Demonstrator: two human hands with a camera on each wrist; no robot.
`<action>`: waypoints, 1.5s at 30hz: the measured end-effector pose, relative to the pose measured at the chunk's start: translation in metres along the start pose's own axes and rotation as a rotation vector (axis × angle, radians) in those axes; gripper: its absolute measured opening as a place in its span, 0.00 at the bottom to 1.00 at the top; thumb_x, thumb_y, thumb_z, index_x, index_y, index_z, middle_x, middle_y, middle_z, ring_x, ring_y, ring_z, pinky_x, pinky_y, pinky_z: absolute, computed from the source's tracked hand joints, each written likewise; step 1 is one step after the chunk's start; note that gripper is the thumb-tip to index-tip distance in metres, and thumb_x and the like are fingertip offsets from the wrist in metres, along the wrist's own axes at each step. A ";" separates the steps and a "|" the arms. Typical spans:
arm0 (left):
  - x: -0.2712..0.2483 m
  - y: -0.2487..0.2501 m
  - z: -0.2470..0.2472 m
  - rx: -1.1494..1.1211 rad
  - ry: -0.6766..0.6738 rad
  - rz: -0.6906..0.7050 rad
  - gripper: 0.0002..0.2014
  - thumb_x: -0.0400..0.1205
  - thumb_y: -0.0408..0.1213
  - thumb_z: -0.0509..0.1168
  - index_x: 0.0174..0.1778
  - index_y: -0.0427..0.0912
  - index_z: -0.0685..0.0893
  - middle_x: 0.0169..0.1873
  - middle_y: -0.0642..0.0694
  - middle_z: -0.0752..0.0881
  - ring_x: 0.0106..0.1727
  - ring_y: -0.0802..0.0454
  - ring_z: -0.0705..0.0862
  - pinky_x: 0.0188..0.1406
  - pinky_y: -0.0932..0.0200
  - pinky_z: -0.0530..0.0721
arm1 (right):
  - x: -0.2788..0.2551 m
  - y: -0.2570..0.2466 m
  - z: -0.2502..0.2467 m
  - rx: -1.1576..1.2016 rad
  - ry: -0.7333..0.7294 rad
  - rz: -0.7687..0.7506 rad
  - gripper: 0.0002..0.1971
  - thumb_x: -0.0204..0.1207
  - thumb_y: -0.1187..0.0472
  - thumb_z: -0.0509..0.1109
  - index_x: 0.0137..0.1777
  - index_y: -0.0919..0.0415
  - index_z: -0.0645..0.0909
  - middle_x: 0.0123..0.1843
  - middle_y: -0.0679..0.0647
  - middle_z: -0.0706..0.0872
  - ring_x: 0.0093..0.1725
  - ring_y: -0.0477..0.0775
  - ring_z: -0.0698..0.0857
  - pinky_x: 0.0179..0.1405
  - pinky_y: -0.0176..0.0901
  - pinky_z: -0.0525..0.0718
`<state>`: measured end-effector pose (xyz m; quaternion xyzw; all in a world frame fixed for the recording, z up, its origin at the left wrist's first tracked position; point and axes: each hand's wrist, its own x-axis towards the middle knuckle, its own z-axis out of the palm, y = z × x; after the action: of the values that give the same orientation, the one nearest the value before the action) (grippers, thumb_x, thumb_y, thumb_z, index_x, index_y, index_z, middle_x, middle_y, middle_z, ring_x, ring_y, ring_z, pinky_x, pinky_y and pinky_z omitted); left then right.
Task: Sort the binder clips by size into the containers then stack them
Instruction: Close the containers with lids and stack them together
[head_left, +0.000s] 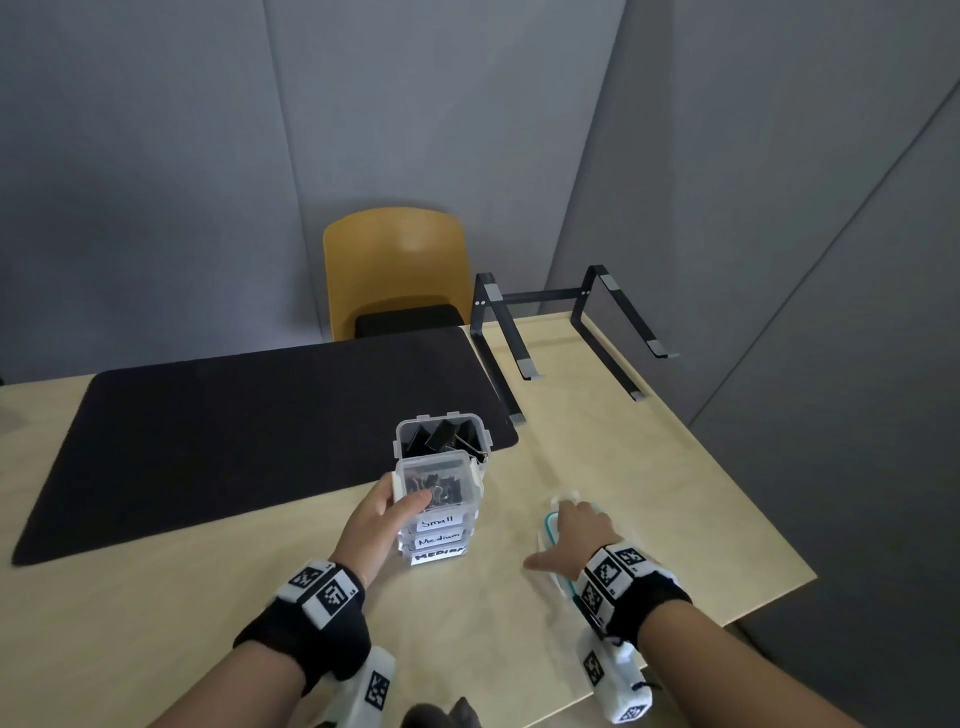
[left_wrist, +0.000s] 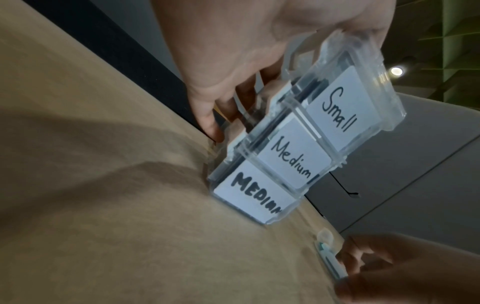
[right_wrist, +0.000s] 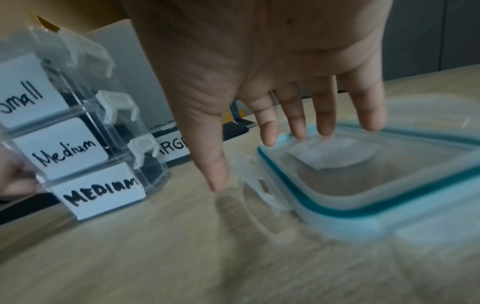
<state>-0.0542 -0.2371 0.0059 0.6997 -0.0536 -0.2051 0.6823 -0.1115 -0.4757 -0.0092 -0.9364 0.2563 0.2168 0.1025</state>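
Three clear containers stand stacked (head_left: 439, 525) at the black mat's near edge, labelled Small, Medium and MEDIUM (left_wrist: 298, 148) (right_wrist: 64, 144). The top one is lidless and holds small black clips (head_left: 439, 488). My left hand (head_left: 387, 519) (left_wrist: 246, 51) grips the stack, fingers down its left side and thumb on the top rim. Behind it, an open larger container (head_left: 441, 434) holds big black clips; its label (right_wrist: 174, 147) shows partly. My right hand (head_left: 574, 538) (right_wrist: 298, 86) is spread flat with straight fingers over a clear lid with a teal seal (head_left: 551, 522) (right_wrist: 376, 185) (left_wrist: 330, 259) lying on the table.
A black desk mat (head_left: 234, 441) covers the table's left and middle. A black metal laptop stand (head_left: 576, 332) sits at the far right, a yellow chair (head_left: 395, 270) behind the table. The table's right edge (head_left: 753, 514) runs close to the lid.
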 end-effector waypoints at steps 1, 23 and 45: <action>0.000 0.000 0.000 0.012 -0.002 0.003 0.28 0.61 0.60 0.67 0.55 0.51 0.84 0.49 0.50 0.90 0.52 0.53 0.88 0.48 0.60 0.81 | 0.000 0.001 0.003 -0.045 -0.011 -0.014 0.39 0.63 0.38 0.74 0.70 0.58 0.70 0.71 0.57 0.71 0.71 0.61 0.70 0.68 0.51 0.75; 0.034 0.048 -0.054 0.326 0.121 0.142 0.07 0.81 0.33 0.66 0.44 0.49 0.86 0.46 0.48 0.87 0.52 0.51 0.84 0.54 0.51 0.82 | -0.038 -0.039 -0.098 0.060 0.335 -0.256 0.04 0.78 0.66 0.55 0.43 0.59 0.66 0.32 0.52 0.73 0.37 0.59 0.77 0.35 0.43 0.72; 0.097 0.100 -0.039 0.503 -0.103 0.264 0.09 0.78 0.33 0.70 0.43 0.55 0.85 0.34 0.45 0.80 0.38 0.49 0.80 0.46 0.51 0.84 | 0.020 -0.081 -0.172 0.650 0.243 -0.586 0.14 0.71 0.50 0.75 0.50 0.58 0.83 0.47 0.51 0.87 0.48 0.48 0.84 0.49 0.43 0.83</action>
<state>0.0684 -0.2413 0.0825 0.8224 -0.2281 -0.1299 0.5047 0.0077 -0.4681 0.1407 -0.9072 0.0457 -0.0245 0.4174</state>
